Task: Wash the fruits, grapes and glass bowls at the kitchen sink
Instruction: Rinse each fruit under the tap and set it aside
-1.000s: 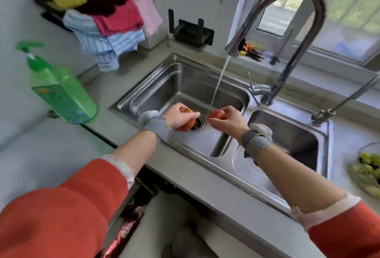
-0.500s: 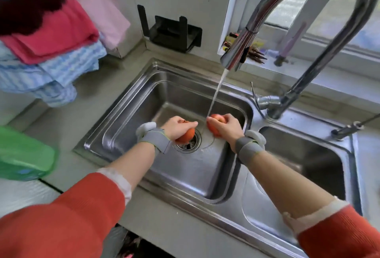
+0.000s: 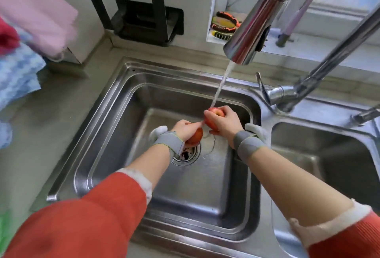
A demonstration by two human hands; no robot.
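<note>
Red apple (image 3: 212,117): gripped in right hand (image 3: 224,123), under running water (image 3: 221,85) from faucet (image 3: 253,29). Second red fruit (image 3: 195,136): held in left hand (image 3: 183,128), over drain (image 3: 185,155). Both inside left sink basin (image 3: 127,126).

Both arms reach forward over the sink (image 3: 115,101) — left hand (image 3: 183,129) and right hand (image 3: 225,123) each curled, gripping, nearly touching.
</note>
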